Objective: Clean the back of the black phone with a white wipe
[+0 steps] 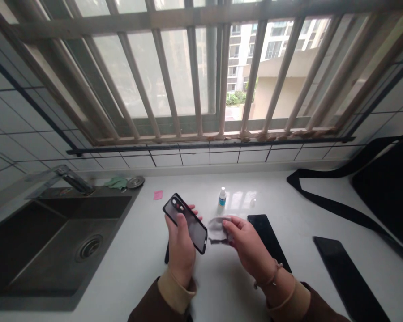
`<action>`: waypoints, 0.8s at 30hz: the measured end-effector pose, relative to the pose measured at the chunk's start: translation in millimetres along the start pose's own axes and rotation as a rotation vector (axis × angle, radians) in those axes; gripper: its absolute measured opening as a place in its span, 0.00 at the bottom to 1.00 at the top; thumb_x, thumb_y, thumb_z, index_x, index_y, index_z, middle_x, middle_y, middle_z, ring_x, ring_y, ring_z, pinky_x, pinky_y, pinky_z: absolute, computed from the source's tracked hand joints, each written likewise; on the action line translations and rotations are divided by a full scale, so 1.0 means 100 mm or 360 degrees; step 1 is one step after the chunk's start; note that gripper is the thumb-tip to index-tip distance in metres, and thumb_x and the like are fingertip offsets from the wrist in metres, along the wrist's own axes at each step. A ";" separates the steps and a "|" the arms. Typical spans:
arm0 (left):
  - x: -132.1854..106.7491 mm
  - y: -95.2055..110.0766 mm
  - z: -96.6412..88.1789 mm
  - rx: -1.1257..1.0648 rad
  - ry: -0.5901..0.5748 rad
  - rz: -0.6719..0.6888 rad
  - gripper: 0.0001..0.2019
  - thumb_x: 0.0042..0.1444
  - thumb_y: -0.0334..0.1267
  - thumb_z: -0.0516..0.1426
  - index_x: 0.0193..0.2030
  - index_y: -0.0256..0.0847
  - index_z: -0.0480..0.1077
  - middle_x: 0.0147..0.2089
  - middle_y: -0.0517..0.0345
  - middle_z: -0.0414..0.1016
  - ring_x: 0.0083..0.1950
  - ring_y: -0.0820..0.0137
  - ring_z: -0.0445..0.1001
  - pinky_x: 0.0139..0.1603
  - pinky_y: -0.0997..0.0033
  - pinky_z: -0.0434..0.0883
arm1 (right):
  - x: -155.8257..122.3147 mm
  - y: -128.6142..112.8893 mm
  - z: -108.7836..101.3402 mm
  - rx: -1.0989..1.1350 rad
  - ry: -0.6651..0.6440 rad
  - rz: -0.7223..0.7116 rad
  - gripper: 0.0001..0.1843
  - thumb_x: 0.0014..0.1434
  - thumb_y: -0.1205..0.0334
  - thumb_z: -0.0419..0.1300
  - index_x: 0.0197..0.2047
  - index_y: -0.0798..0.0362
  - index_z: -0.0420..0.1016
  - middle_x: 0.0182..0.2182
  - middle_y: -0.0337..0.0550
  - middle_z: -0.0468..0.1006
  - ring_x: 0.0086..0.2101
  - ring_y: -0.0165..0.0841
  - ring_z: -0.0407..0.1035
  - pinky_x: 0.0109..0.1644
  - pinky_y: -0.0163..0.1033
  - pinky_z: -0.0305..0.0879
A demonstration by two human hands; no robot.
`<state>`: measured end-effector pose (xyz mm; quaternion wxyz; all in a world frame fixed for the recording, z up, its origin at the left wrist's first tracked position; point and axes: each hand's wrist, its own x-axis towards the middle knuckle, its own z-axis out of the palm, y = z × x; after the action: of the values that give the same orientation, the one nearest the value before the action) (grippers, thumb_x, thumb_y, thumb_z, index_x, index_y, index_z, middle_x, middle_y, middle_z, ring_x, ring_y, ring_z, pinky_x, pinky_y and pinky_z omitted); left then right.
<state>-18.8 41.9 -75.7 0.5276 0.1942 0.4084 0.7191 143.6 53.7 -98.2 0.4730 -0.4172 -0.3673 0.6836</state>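
Note:
My left hand (179, 243) grips a dark phone case (185, 222) and holds it tilted above the white counter, camera cut-out at its upper left. My right hand (246, 246) pinches a small grey cloth (216, 229) just to the right of the case, close to its lower edge. A black phone (268, 241) lies flat on the counter behind my right hand. A small white bottle with a blue label (222, 197) stands upright just beyond the cloth.
A dark steel sink (53, 241) with a tap (74, 180) fills the left. A pink sticky note (158, 194) lies on the counter (137, 250). Another black slab (349, 277) lies at the right, with a black bag and strap (383, 188) behind it. A barred window is ahead.

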 end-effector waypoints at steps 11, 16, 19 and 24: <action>-0.11 -0.09 0.08 0.0070 -0.0685 -0.1520 0.32 0.70 0.63 0.52 0.50 0.31 0.80 0.41 0.36 0.84 0.36 0.59 0.84 0.37 0.61 0.83 | 0.00 -0.15 -0.18 -0.1174 0.0472 -0.0723 0.17 0.72 0.52 0.57 0.52 0.50 0.84 0.43 0.48 0.88 0.43 0.45 0.82 0.51 0.48 0.76; -0.14 -0.13 0.08 0.0080 -0.0611 -0.1574 0.28 0.69 0.61 0.55 0.46 0.35 0.80 0.33 0.43 0.83 0.28 0.62 0.82 0.31 0.66 0.80 | -0.02 -0.13 -0.13 -0.1387 0.0261 -0.1004 0.15 0.70 0.61 0.57 0.54 0.48 0.83 0.51 0.47 0.86 0.52 0.45 0.81 0.58 0.48 0.75; -0.15 -0.14 0.07 0.0120 -0.0657 -0.1572 0.26 0.68 0.60 0.57 0.47 0.36 0.81 0.30 0.44 0.82 0.27 0.60 0.81 0.28 0.65 0.79 | -0.02 -0.11 -0.13 -0.1431 0.0218 -0.1084 0.16 0.70 0.64 0.57 0.55 0.48 0.82 0.52 0.47 0.86 0.52 0.43 0.81 0.59 0.49 0.75; -0.18 -0.15 0.07 0.0347 -0.0684 -0.1642 0.31 0.67 0.66 0.53 0.39 0.37 0.81 0.27 0.44 0.79 0.25 0.61 0.79 0.26 0.64 0.78 | -0.03 -0.09 -0.11 -0.1462 0.0075 -0.1209 0.15 0.69 0.68 0.57 0.52 0.49 0.82 0.51 0.48 0.86 0.53 0.42 0.80 0.61 0.49 0.75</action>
<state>2.2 29.4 -80.9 0.8587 0.1650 0.4057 0.2662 156.9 54.0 -93.8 0.4637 -0.4335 -0.7382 0.2282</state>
